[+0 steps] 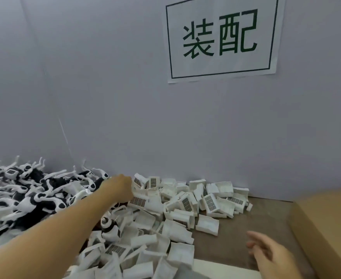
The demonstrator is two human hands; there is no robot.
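Heaps rule the bench (266, 214): black-and-white parts (24, 196) left, white housings (177, 214) centre, within easy reach. A cardboard box (326, 228) waits right. Now the left hand (121, 188) digs into the housings, fingers hidden, grip unclear; the right hand (266, 252) hovers loose, ready to receive.

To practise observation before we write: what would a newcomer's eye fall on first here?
First the large white sign with green characters, high on the grey wall at right. Then two heaps on the table: black-and-white parts at left, white grilled housings in the middle, where the left hand reaches in.
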